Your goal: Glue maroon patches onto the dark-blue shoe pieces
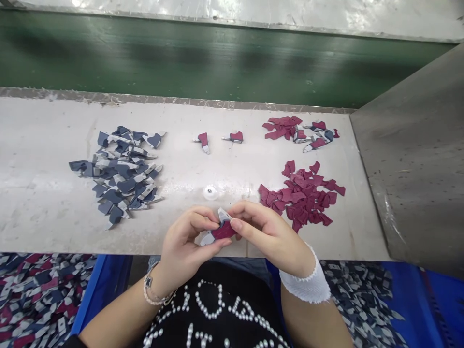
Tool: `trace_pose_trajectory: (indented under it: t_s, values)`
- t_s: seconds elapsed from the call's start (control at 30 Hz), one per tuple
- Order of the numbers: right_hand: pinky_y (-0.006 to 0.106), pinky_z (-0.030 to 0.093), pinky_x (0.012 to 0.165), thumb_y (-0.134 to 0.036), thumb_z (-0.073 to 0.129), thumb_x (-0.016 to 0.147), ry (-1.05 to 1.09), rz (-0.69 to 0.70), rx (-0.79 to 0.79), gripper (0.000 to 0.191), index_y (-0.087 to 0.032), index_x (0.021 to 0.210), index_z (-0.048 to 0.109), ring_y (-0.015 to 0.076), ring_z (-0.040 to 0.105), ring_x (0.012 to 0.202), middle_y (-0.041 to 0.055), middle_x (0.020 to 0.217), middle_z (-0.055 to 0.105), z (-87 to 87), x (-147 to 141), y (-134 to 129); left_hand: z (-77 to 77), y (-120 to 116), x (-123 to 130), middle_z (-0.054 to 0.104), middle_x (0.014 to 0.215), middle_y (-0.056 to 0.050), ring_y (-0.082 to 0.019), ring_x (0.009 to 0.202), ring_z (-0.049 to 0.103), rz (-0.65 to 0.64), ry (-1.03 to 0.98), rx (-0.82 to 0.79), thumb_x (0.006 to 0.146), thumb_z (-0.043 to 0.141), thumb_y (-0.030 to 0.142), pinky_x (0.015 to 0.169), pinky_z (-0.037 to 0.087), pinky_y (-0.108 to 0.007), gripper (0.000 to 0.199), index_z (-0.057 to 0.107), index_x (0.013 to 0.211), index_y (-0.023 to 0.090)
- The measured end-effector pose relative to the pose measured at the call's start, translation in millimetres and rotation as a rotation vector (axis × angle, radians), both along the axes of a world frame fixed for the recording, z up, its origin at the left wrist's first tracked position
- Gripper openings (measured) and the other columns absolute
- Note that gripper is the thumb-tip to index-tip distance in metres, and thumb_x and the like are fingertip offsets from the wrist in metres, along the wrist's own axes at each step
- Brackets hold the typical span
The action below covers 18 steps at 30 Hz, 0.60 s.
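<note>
Near the table's front edge, a small part with a maroon face and light grey ends (224,229) is held between both hands. My left hand (194,237) pinches it from the left, thumb below and fingers above. My right hand (263,229) closes on its right side, with the thumb and index finger at its upper edge. Beyond my left hand lies a pile of blue-and-grey parts (125,174). Beyond my right hand is a pile of loose maroon pieces (308,195). Two maroon-faced parts, one upright (203,141) and one sideways (236,137), lie at the middle back.
More maroon pieces (281,127) and several assembled parts (319,135) lie at the back right. A metal panel (413,154) bounds the right side, and a green wall (217,65) the back. Blue bins of parts stand below left (103,285) and right (409,295).
</note>
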State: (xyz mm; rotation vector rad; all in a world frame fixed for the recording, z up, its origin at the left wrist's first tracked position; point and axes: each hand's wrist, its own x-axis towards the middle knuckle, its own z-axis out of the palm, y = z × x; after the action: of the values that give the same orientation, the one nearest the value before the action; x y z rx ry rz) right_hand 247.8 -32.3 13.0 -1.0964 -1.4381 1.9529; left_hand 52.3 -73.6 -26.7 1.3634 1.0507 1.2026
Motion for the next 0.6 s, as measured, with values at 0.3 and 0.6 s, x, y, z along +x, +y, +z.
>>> trace_pose_trajectory:
  t_s: [0.3, 0.6]
  values:
    - [0.028, 0.044, 0.068, -0.033, 0.052, 0.101, -0.148, 0.022, 0.197, 0.016, -0.022, 0.095, 0.061, 0.0145, 0.056, 0.075, -0.0018, 0.081, 0.06, 6.1, 1, -1, 2.4, 1, -2, 0.062, 0.093, 0.0, -0.014, 0.087, 0.063, 0.003, 0.101, 0.089, 0.075, 0.081, 0.011, 0.078, 0.058, -0.027, 0.03, 0.062, 0.094, 0.023]
    - [0.03, 0.04, 0.065, -0.03, 0.044, 0.104, -0.266, 0.022, 0.243, 0.017, -0.021, 0.094, 0.055, 0.0147, 0.055, 0.074, -0.0028, 0.08, 0.058, 12.2, -7, -8, 1.8, 4, -4, 0.065, 0.093, -0.002, -0.014, 0.085, 0.065, -0.008, 0.134, 0.193, 0.074, 0.08, 0.006, 0.072, 0.061, -0.025, 0.031, 0.064, 0.096, 0.02]
